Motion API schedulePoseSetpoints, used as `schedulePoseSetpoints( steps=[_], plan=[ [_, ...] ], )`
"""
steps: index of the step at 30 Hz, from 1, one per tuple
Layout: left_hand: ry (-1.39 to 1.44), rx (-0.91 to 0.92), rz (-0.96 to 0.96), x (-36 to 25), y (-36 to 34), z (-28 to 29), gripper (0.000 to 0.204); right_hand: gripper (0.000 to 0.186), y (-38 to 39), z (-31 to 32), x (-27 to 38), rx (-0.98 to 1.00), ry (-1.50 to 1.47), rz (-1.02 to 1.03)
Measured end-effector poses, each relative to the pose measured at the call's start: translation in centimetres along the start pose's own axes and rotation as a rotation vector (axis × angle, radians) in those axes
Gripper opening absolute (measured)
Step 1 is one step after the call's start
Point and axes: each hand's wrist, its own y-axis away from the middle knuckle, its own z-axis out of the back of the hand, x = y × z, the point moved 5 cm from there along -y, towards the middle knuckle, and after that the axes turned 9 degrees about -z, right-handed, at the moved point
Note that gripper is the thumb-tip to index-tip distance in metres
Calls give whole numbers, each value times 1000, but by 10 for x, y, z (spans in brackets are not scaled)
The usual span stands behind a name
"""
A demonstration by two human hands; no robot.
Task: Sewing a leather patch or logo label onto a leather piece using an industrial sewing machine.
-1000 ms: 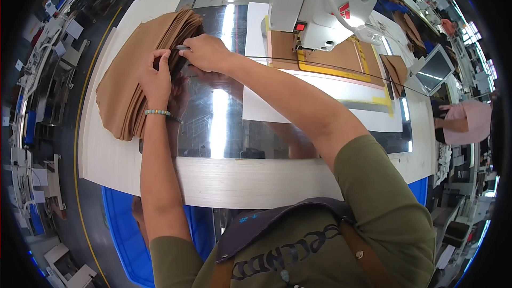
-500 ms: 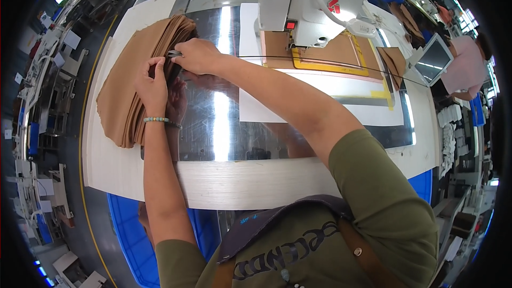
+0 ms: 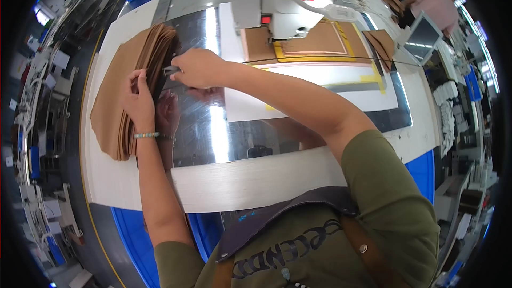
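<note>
1. Head view: a thick stack of brown sheets (image 3: 109, 93) lies at the left of the pale desk (image 3: 261, 181).
2. My left grip (image 3: 140, 106) rests against the stack's right side, thumb and forefinger bent toward each other; I cannot tell whether they pinch a sheet.
3. My right grip (image 3: 200, 69) is closed around a small metal tool (image 3: 170, 70), near the stack.
4. Beyond stands a white machine (image 3: 298, 13).
</note>
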Motion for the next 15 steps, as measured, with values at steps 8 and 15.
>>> schedulePoseSetpoints(
  steps=[8,15],
  plan=[
    [702,367,259,-153,59,-77,23,29,161,80,-24,-226,190,72],
    [662,614,224,-194,106,-95,6,27,250,96,-31,-141,207,44]
  ],
)
